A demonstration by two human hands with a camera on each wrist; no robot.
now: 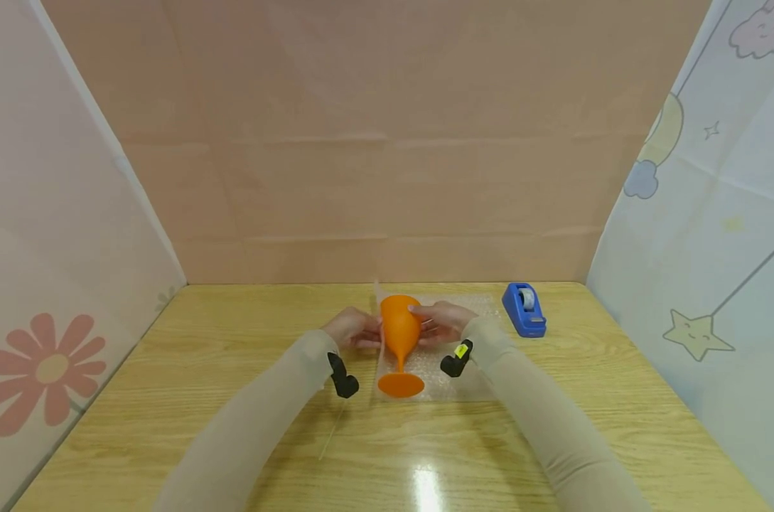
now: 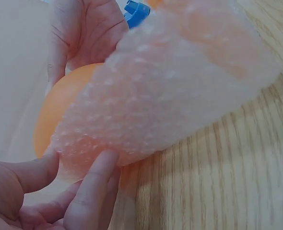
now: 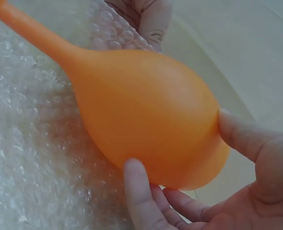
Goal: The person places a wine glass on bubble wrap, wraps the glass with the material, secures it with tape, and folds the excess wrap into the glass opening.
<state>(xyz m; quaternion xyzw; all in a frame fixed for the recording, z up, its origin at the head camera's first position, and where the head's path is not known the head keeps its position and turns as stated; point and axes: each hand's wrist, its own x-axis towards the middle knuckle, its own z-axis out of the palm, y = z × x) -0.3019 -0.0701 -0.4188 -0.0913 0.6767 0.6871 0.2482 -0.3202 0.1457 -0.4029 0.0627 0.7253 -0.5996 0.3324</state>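
An orange goblet lies over a sheet of bubble wrap, its round foot toward me and its bowl pointing away. My right hand holds the bowl, thumb near the rim and fingers along the side, as the right wrist view shows. On the other side, my left hand pinches the left edge of the bubble wrap, which is lifted against the bowl. In the left wrist view the raised wrap covers much of the goblet, leaving part of the bowl bare.
A blue tape dispenser with a roll of clear tape stands to the right of the wrap. The wooden table ends at a brown backdrop, with patterned cloth walls on both sides. A thin pale strip lies near the left forearm.
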